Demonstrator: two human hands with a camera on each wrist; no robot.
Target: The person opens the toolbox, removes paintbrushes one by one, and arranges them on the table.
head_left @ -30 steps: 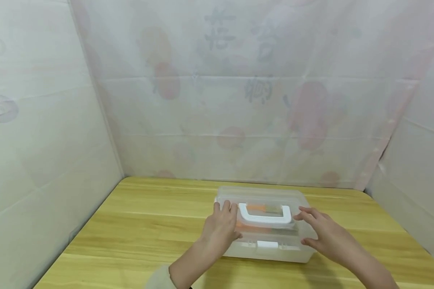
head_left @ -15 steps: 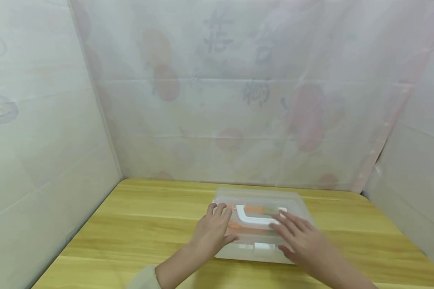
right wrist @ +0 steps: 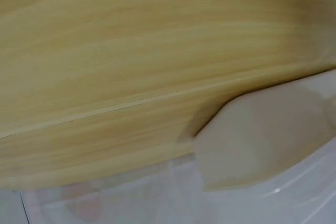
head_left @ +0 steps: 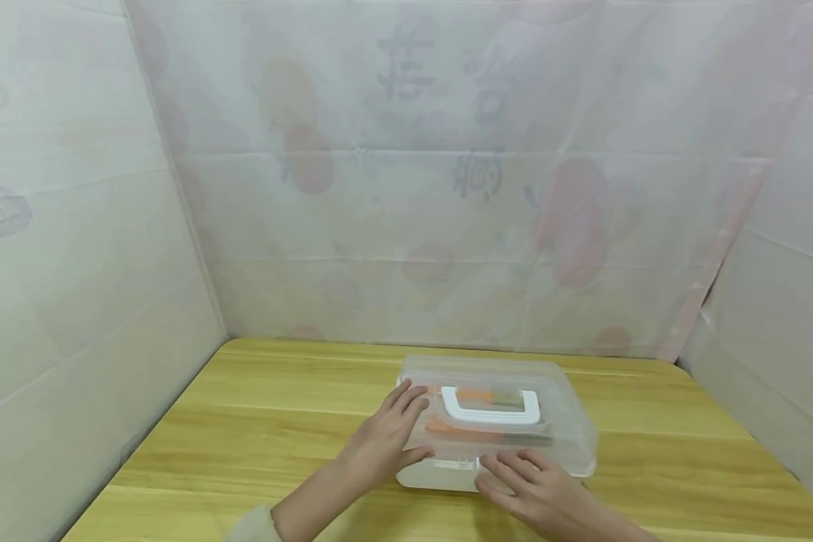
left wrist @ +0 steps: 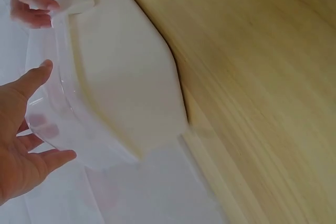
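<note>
Hands and box, head view and both wrist views. My left hand (head_left: 386,440) lies flat on the left part of the lid (head_left: 562,421), fingers straight and spread, as it did a second ago. My right hand (head_left: 531,485) has come off the right side of the lid and now sits at the front edge of the clear storage box (head_left: 433,476), fingers loosely bent over the spot where the white front latch showed earlier; whether it pinches that latch I cannot tell. The lid's front right edge appears slightly raised from the base, which I judge to mean the box is being opened. The white handle (head_left: 491,406) lies flat on the lid, with orange contents dimly visible beneath. The box stands on the wooden tabletop (head_left: 264,429), toward its middle, with pale printed sheeting (head_left: 447,173) hung behind.
</note>
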